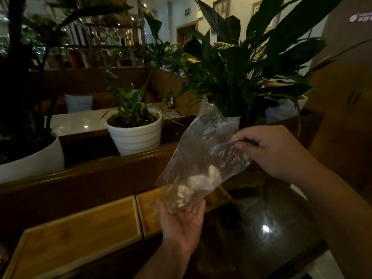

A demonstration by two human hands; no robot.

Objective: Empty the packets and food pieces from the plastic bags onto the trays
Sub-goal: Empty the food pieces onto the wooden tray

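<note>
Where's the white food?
In the head view, the white food sits at the bottom of the clear bag, just above the left hand and the right-hand tray.

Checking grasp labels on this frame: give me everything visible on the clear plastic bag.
The clear plastic bag is thin, crinkled and glossy, held tilted in the air above the two wooden trays, its lower end toward the left. Pale whitish food pieces sit bunched inside at that low end; the upper part looks empty. The left hand, palm up, supports the bottom from beneath. The right hand pinches the bag's upper right edge. Motion blur hides whether the mouth is open.
</note>
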